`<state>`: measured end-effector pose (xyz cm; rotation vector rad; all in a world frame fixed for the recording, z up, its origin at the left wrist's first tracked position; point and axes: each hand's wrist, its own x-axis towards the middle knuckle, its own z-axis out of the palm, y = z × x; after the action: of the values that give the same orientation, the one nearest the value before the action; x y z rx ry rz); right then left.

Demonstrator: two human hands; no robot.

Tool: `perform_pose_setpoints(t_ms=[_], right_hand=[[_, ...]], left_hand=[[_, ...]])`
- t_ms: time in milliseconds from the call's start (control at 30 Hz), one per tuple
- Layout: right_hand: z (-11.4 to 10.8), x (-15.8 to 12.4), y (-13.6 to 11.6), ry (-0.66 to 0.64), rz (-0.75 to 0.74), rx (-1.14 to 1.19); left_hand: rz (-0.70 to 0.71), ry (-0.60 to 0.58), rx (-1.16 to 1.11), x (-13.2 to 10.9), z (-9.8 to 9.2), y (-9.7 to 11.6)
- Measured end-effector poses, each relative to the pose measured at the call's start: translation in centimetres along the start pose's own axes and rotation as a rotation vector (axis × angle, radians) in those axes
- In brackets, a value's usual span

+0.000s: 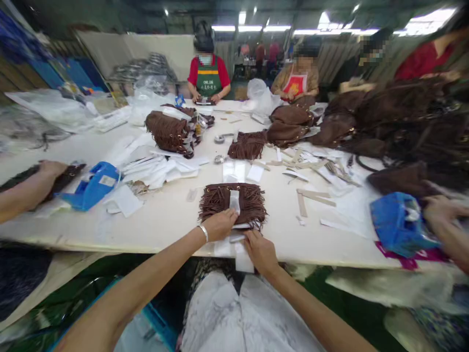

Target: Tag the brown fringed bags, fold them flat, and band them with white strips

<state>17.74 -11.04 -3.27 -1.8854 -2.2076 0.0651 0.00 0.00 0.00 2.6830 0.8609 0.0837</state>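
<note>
A brown fringed bag (220,201) lies flat on the white table (164,220) right in front of me. A white paper strip (234,199) runs down the bag's middle. My left hand (219,225), with a bracelet at the wrist, pinches the strip's lower end at the bag's near edge. My right hand (261,250) is closed on the bag's near edge and on white paper hanging over the table's front edge. My fingertips are partly hidden under the fringe.
More brown fringed bags (169,132) and paper pieces (161,168) lie across the table. A blue bag (91,186) sits at left beside another person's arm (25,188). Another blue bag (397,222) sits at right by a person's hand. Workers stand at the far side.
</note>
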Motion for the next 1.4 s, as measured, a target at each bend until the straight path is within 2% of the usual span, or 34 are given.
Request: perform_pose_setpoints(t_ms=[100,200,367,467,700,767,900,967,1033,1133,1267,1400], right_hand=[[0.6,0.4,0.3,0.02,-0.135,-0.089],[0.7,0.8,0.7,0.025,-0.201,-0.078],[-0.7,2.2,1.4,0.09,-0.086,0.243],[-1.3,3.2,1.5,0.135,-0.053,0.344],[-0.2,3.7,0.9,0.204,0.093,0.634],[-0.2,3.2,1.1,0.175,0.063,0.69],[-1.0,1.9,2.4,-0.004,-0.087,0.663],[-1.4,1.5,2.9,-0.07,-0.095,0.657],[-1.5,1.4,2.9,-0.144,-0.014,0.718],[-0.7,1.9,2.1,-0.234,0.239,0.928],[1.4,3.3,0.4,-0.146,0.565,1.237],[2.2,4.5,0.0,-0.136,0.689,1.382]], left_hand=[[-0.026,-0.016,-0.014,0.3,-0.9,-0.9],[-0.042,-0.024,-0.039,0.6,-1.7,-1.4],[-0.062,-0.026,-0.099,1.2,-2.7,-2.1],[-0.082,-0.024,-0.151,1.6,-3.5,-2.6],[-0.137,-0.027,-0.33,2.5,-4.9,-3.6],[-0.148,-0.026,-0.383,2.6,-5.0,-4.0],[-0.153,-0.019,-0.481,2.6,-5.0,-4.6],[-0.157,-0.009,-0.524,2.5,-4.9,-4.9],[-0.16,0.003,-0.56,2.4,-4.8,-5.1],[-0.146,0.021,-0.597,2.1,-4.9,-5.1],[-0.108,0.035,-0.609,1.8,-5.5,-4.6],[-0.112,0.049,-0.618,1.8,-5.5,-4.7]])
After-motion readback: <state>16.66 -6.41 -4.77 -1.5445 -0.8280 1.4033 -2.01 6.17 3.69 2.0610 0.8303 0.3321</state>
